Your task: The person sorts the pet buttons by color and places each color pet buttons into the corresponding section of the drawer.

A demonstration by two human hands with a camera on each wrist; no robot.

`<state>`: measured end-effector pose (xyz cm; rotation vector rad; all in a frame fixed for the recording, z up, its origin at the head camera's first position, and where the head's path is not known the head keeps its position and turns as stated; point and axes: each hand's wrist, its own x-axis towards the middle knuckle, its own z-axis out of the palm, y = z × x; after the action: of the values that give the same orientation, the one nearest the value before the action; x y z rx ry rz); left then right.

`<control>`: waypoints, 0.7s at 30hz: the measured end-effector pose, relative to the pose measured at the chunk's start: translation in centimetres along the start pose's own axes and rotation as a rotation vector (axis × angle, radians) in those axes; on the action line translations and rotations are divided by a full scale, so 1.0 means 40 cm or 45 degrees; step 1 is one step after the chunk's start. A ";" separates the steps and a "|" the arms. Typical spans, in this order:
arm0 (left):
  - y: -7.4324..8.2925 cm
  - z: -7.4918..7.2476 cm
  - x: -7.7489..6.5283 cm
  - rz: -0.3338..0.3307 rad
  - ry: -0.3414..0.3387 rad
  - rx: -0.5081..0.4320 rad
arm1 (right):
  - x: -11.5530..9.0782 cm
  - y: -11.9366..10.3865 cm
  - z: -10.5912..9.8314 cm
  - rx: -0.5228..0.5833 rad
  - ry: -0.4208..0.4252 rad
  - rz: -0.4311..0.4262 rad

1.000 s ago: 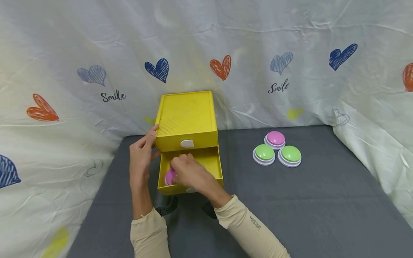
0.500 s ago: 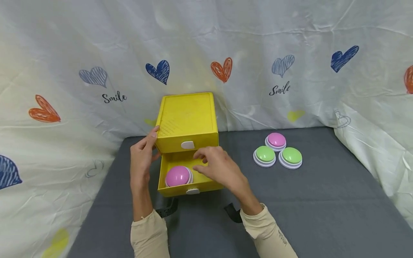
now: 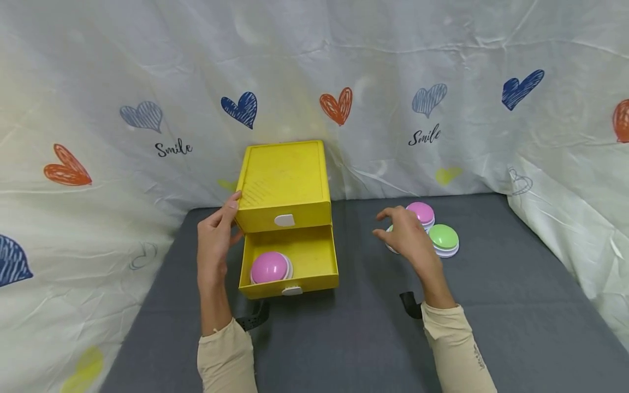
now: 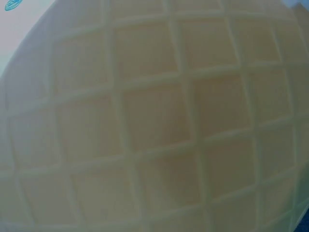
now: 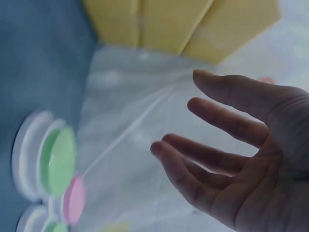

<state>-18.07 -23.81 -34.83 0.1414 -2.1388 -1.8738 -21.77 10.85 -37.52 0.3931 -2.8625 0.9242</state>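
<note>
My left hand rests against the left side of a yellow two-drawer box, its fingertips at the front corner. The lower drawer is pulled out; a pink dome button with a white base lies in its left front. To the right, my right hand hovers with fingers loosely bent and nothing between them. Behind it a green dome button is mostly hidden. A second green button and a pink one stand close by. In the right wrist view, a gap separates my fingers from the buttons.
A dark grey cloth covers the table. White curtain with printed hearts hangs right behind the box. Black straps show at the wrists. A pale grid-lined beige surface fills most of the left wrist view.
My right hand let go of the pink button in the drawer, came out, and moved right to the group of three buttons. The left hand stayed at the box.
</note>
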 end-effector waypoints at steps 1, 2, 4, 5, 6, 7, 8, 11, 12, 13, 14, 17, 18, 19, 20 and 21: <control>-0.001 0.000 -0.001 -0.001 0.001 0.008 | 0.001 0.018 -0.004 -0.015 -0.005 0.017; -0.003 0.000 -0.002 -0.004 0.003 0.005 | 0.001 0.035 -0.009 -0.032 -0.014 0.033; -0.005 -0.001 -0.002 -0.011 0.011 0.005 | 0.003 0.064 -0.019 -0.065 -0.033 0.054; -0.005 -0.002 -0.002 -0.014 0.014 0.003 | 0.003 0.076 -0.025 -0.084 -0.045 0.062; -0.006 -0.002 -0.002 -0.016 0.017 0.001 | 0.004 0.087 -0.032 -0.103 -0.058 0.077; -0.006 -0.004 -0.001 -0.016 0.020 0.004 | 0.007 0.099 -0.039 -0.131 -0.069 0.088; -0.006 -0.004 0.000 -0.017 0.023 0.003 | 0.010 0.110 -0.046 -0.153 -0.075 0.103; -0.005 -0.004 0.003 -0.013 0.021 0.011 | 0.022 0.144 -0.065 -0.213 -0.086 0.142; -0.005 -0.003 0.004 -0.009 0.015 0.011 | 0.027 0.156 -0.070 -0.226 -0.095 0.159; -0.005 -0.002 0.005 -0.004 0.010 0.017 | 0.032 0.169 -0.073 -0.232 -0.104 0.176; -0.005 -0.001 0.005 0.000 0.005 0.018 | 0.036 0.180 -0.076 -0.230 -0.114 0.197; -0.004 0.001 0.004 0.008 -0.002 0.013 | 0.052 0.210 -0.078 -0.227 -0.166 0.245; -0.004 0.001 0.004 0.010 -0.002 0.014 | 0.058 0.219 -0.076 -0.226 -0.181 0.255; -0.003 0.001 0.003 0.011 0.000 0.018 | 0.063 0.227 -0.074 -0.226 -0.193 0.265; -0.003 0.001 0.002 0.010 0.002 0.016 | 0.068 0.234 -0.071 -0.227 -0.207 0.271; -0.002 0.000 0.002 0.010 0.003 0.018 | 0.073 0.241 -0.067 -0.231 -0.220 0.279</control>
<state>-18.16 -23.83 -34.91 0.1378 -2.1486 -1.8532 -27.16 19.35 -40.20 0.1494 -3.1642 0.6806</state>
